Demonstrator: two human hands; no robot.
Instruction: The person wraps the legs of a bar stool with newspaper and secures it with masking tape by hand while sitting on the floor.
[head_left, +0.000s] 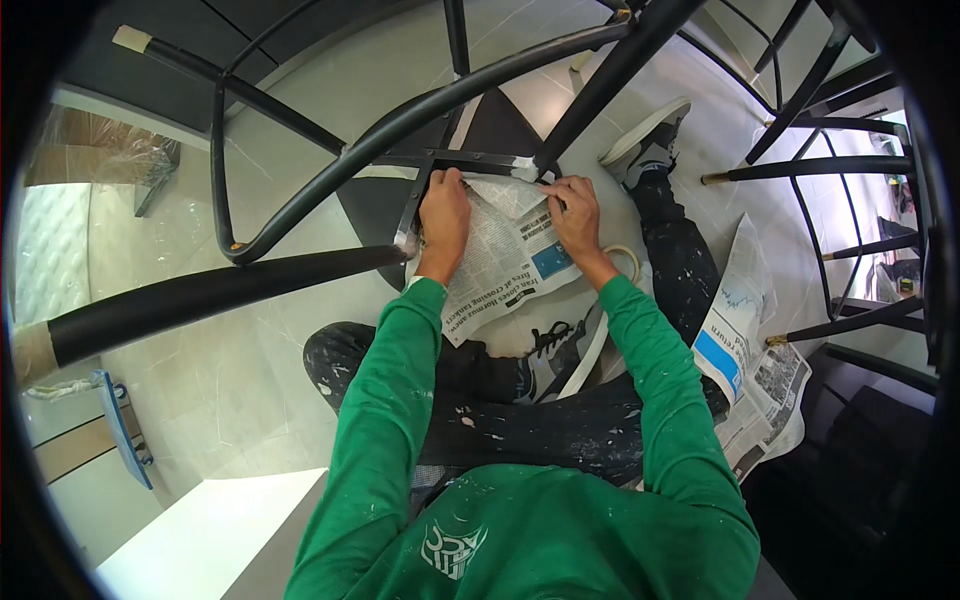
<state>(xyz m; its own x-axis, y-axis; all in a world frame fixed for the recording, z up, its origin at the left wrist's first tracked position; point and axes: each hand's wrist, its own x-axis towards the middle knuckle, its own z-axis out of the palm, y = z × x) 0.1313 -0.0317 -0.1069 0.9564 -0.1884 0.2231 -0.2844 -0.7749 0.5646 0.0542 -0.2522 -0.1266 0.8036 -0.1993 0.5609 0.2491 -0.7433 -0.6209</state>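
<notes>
A newspaper sheet (505, 250) lies across the flat metal bars of an upturned black chair or stool frame (460, 158). At the sheet's upper left corner, my left hand (445, 222) is closed, with curled fingers pressing the paper against the bar. My right hand (578, 215) pinches the upper right edge beside the base of a thick black leg (610, 90). Between the hands, the top of the paper is folded over. By my right wrist is a cream ring that looks like a roll of masking tape (634, 262), partly hidden by my arm.
Black tubular legs (230, 283) stretch to the left and toward the top. More black-legged furniture (830, 168) stands at the right. Other newspaper sheets (765, 385) lie beside my right thigh. A white panel (225, 525) is at lower left, near a blue-edged dolly (125, 430).
</notes>
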